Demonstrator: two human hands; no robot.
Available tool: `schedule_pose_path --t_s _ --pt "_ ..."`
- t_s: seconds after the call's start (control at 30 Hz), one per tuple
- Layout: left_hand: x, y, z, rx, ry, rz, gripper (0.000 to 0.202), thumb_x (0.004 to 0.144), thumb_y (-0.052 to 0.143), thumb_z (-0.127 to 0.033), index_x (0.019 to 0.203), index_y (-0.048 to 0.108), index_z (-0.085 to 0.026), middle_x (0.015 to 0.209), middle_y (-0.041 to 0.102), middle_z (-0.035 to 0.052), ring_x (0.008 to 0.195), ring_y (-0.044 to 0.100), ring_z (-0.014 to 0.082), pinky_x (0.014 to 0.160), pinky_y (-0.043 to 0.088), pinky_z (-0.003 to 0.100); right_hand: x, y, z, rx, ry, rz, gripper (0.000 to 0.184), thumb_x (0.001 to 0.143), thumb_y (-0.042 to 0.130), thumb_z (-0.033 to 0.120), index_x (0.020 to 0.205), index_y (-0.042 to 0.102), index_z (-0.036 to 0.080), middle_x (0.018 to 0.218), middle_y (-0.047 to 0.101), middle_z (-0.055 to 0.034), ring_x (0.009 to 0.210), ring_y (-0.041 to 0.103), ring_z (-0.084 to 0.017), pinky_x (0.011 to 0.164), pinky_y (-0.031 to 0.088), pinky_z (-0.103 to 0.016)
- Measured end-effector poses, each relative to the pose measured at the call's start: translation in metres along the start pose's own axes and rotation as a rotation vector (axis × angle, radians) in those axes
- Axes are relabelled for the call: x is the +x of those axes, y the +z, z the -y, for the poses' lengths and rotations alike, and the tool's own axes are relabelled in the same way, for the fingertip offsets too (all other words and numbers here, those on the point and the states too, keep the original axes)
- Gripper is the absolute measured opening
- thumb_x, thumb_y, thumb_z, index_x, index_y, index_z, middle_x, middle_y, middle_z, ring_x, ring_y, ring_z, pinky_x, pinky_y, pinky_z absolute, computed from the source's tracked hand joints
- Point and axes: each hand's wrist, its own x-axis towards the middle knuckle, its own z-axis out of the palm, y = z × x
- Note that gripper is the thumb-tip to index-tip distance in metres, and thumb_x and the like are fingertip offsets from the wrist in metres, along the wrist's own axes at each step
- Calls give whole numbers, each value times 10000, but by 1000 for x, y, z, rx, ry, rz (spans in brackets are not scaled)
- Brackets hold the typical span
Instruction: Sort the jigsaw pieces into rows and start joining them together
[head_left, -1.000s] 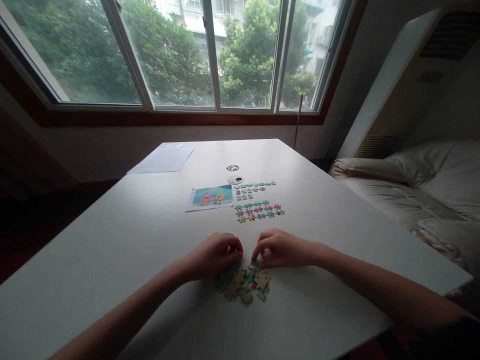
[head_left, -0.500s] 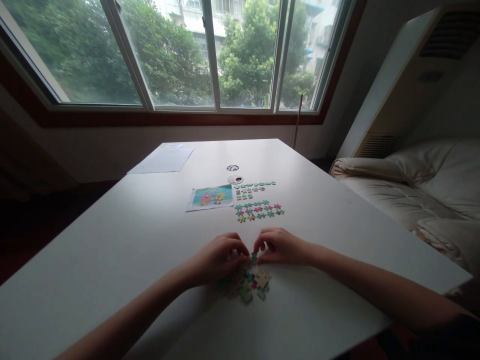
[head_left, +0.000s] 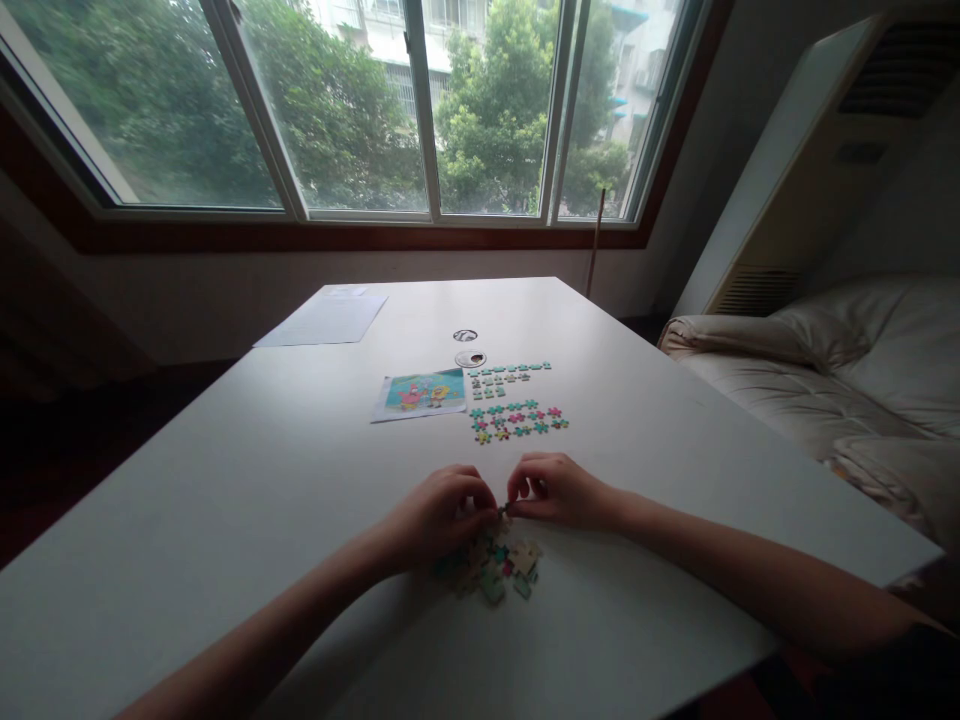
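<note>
Between the fingertips of my two hands is a small jigsaw piece, dark and seen nearly edge-on. My left hand pinches it from the left, and my right hand pinches it from the right. Just below lies a loose pile of jigsaw pieces, green, beige and pink, some face down; my left hand hides part of it. Farther off, several jigsaw pieces are laid out in rows. Left of these rows lies a picture sheet with cartoon figures on a blue-green ground.
All this rests on a white table. Two round discs or holes show beyond the rows. Paper sheets lie at the far left corner. A window stands behind, and a pale sofa is at the right.
The jigsaw piece between my fingers has turned from showing its face to nearly edge-on. My right hand has shifted very slightly; the pile and rows look the same.
</note>
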Motion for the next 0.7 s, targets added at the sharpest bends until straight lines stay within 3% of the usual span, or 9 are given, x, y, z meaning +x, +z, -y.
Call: schedule_pose_path --t_s 0.3,0.53,0.7 --pt "3 -3 0 -72 -79 -106 179 799 488 -268 747 607 -146 695 556 10 610 468 107 549 385 201 0 -3 3 10 -28 -149 155 743 613 313 773 636 163 685 555 -6 552 464 -64 520 404 -180" --pt "5 -2 6 -264 -153 -88 258 811 488 -356 786 613 -133 706 588 8 609 462 102 512 363 189 -1 -3 1 -186 -189 -273 149 798 554 308 790 640 188 711 610 -23 635 519 -96 637 414 -238" --pt "5 -5 3 -264 -152 -94 270 815 476 -369 809 610 -134 720 585 11 625 465 107 514 364 191 -2 -8 0 -322 -257 -273 149 819 532 308 814 641 207 750 632 -23 676 548 -103 684 393 -257"
